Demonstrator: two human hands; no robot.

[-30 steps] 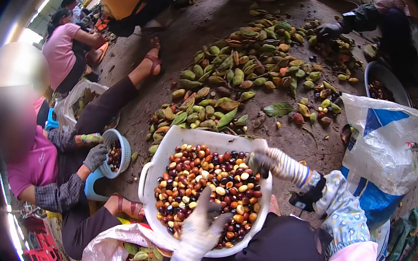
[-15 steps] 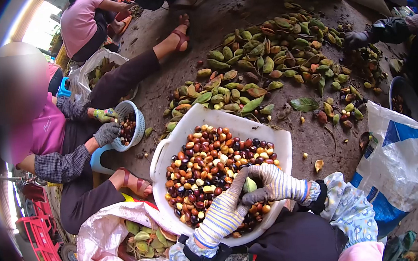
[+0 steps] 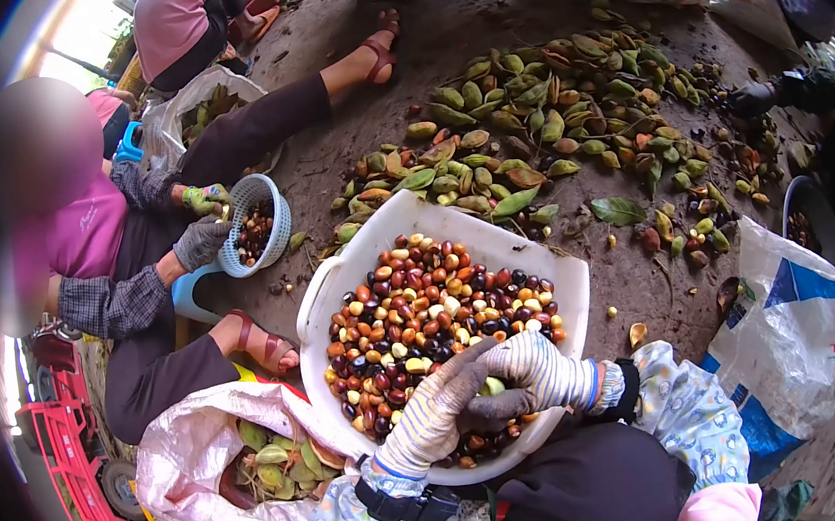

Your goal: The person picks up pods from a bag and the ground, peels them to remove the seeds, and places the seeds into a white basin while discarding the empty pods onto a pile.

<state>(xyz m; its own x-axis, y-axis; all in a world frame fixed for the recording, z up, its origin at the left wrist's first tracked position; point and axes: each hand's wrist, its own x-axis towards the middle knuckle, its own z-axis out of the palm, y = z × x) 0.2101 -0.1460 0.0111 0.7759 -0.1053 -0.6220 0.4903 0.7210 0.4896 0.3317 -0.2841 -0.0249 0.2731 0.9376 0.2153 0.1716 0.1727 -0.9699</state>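
Note:
Both my hands wear striped gloves with dark, soiled fingers and meet over the near part of a white plastic tub [image 3: 317, 315]. A green pod [image 3: 493, 386] shows between them, mostly covered by fingers. My left hand [image 3: 437, 409] closes on it from the left, my right hand [image 3: 539, 374] from the right. Below them, the tub holds a heap of glossy nuts [image 3: 412, 311] in brown, dark red and cream.
A pink-white sack [image 3: 187, 474] of pods stands left of the tub. Piled pods [image 3: 564, 116] cover ground beyond. A white-blue sack [image 3: 796, 325] lies right. A seated co-worker [image 3: 93, 231] at left holds hands at a round basket [image 3: 278, 224]; another's gloved hand [image 3: 752, 100] is upper right.
My fingers have closed further over the green pod, so less of it shows. The view has shifted slightly. The co-worker's hands at the left remain by the basket.

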